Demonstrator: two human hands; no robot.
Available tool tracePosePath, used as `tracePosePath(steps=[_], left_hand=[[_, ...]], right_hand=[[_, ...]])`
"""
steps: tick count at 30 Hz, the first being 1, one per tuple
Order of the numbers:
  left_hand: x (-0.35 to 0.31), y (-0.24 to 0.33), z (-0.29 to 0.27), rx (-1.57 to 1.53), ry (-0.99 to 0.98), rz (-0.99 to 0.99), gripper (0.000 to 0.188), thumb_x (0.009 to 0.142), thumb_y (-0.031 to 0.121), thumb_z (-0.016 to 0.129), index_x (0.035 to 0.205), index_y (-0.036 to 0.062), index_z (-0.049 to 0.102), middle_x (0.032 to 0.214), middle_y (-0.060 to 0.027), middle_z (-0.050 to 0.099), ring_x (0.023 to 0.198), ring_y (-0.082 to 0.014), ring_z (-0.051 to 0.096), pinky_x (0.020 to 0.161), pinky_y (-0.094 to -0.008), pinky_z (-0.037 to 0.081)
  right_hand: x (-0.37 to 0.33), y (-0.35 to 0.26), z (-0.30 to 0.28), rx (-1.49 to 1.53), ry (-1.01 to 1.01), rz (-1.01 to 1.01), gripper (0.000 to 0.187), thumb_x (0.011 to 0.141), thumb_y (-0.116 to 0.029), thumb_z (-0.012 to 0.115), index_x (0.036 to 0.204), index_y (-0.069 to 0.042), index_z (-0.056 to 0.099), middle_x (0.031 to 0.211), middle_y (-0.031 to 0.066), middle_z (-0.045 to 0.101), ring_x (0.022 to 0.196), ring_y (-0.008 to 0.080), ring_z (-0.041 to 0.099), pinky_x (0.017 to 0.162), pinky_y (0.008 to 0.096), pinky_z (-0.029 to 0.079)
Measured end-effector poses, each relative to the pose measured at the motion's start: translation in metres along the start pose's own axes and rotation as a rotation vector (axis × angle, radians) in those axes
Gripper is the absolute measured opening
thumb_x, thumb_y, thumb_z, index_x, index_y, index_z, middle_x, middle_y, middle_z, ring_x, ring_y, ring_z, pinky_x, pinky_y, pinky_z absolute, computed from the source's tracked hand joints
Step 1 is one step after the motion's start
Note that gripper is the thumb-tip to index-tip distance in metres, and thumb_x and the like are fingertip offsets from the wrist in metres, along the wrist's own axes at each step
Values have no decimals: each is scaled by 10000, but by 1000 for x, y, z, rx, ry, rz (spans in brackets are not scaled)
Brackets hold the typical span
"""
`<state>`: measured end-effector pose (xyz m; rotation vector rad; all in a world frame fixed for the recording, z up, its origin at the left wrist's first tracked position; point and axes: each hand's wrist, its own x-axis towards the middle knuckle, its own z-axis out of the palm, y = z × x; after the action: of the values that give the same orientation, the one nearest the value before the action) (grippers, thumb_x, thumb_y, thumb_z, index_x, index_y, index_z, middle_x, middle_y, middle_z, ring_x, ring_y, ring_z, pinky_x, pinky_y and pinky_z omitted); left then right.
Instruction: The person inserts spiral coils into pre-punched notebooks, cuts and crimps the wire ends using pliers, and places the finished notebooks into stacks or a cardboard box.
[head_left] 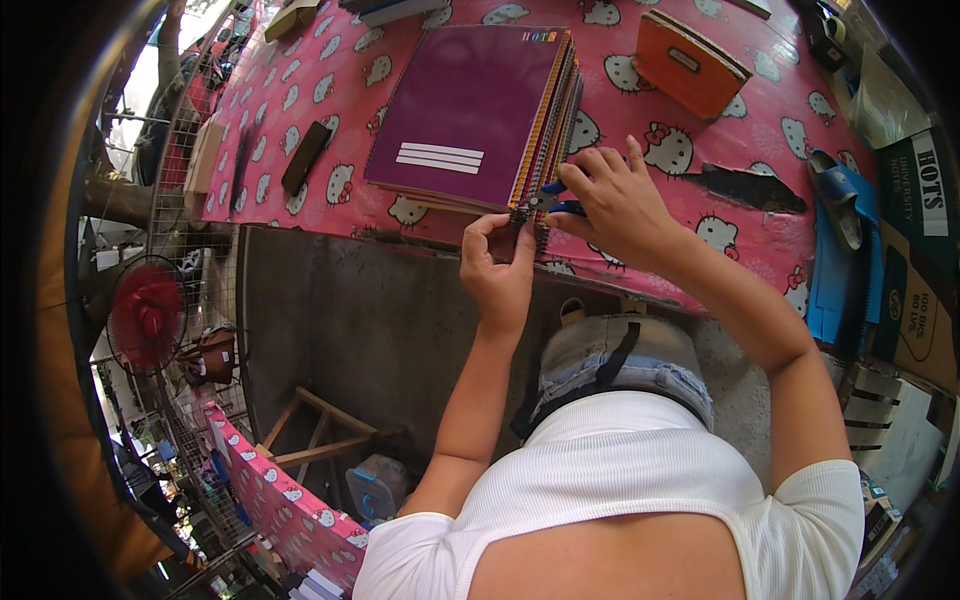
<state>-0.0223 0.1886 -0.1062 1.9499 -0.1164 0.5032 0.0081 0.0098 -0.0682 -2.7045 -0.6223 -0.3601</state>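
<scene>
A stack of spiral-bound notebooks [470, 105] with a purple cover on top lies near the front edge of the table. At its lower right corner, my left hand [497, 275] pinches a dark spiral coil [520, 214] between thumb and fingers. My right hand [620, 205] grips small pliers [541, 202] with blue handles. Their jaws point left and meet the coil just above my left thumb. Whether the jaws are closed on the wire is too small to tell.
The pink patterned tablecloth [340, 90] has a torn dark patch [750, 187] at right. An orange box-like object [690, 65] stands at the back, and a dark bar [306, 158] lies at left. A slipper [836, 200] and cartons [915, 260] are at far right; a red fan [148, 313] at left.
</scene>
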Motion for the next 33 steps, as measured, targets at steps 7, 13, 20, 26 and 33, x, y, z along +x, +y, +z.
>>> tracePosePath(steps=[7,13,20,26,33], left_hand=[[-1,7,2,-71,56,-131,185,781,13,730,933,7,625,944,-86,645,871,-155,609,759,-264,484],[-6,-6,4,-128,83,-108,202,796,40,740,964,5,632,962,-33,637,814,-70,582,710,-201,478],[-1,3,2,-44,82,-5,167,760,-29,736,900,-8,647,947,-109,657,859,-162,629,774,-274,501],[0,2,1,-75,70,-11,153,756,-34,740,880,-20,652,943,-115,658,844,-155,634,758,-257,506],[-3,-6,3,-145,61,-82,140,776,-20,733,887,-25,647,949,-112,656,837,-144,628,749,-262,511]], right_hand=[[0,4,-1,-70,21,-19,478,807,-491,632,1118,-134,567,1043,87,534,1071,276,507,1007,651,271],[2,1,0,-141,36,-66,483,783,-486,655,1073,-112,560,1057,84,533,1053,264,508,990,617,303],[3,12,6,-35,133,-151,463,770,-463,675,1047,-113,551,1052,74,549,1016,252,521,924,522,363],[4,12,4,-61,130,-157,465,750,-485,686,1004,-112,571,981,52,564,940,232,554,849,439,419],[18,20,-5,-84,-81,-118,554,718,-596,669,805,-49,647,744,90,622,711,260,630,684,343,497]])
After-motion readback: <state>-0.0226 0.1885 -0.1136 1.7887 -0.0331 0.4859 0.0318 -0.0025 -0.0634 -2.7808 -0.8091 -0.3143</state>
